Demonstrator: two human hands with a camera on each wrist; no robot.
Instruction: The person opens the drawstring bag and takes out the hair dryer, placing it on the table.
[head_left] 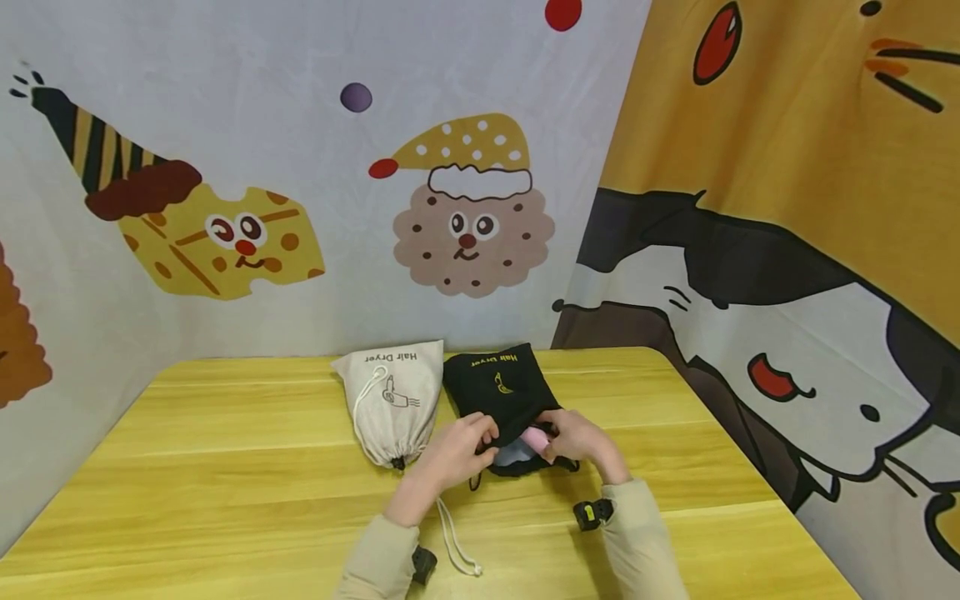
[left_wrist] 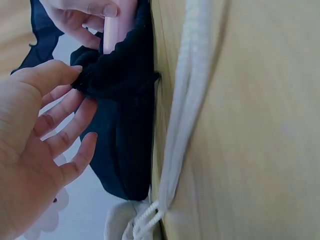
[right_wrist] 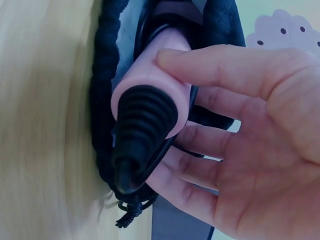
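A black drawstring bag [head_left: 501, 387] printed "Hair Dryer" lies on the table with its mouth open towards the person. Inside the mouth shows the pink handle of a hair dryer [right_wrist: 155, 62], with a ribbed black cord sleeve at its end; the rest is hidden in the bag. My right hand [head_left: 579, 437] holds this handle, thumb on top and fingers along the far side. With thumb and forefinger my left hand [left_wrist: 45, 120] pinches the upper edge of the bag's mouth, its other fingers spread.
Left of the black bag lies a cream drawstring bag [head_left: 401, 400], also printed "Hair Dryer" and drawn in at the neck. Its white cord [left_wrist: 187, 90] trails over the wooden table [head_left: 247, 483] near the left wrist. A cartoon-printed cloth [head_left: 300, 100] hangs behind.
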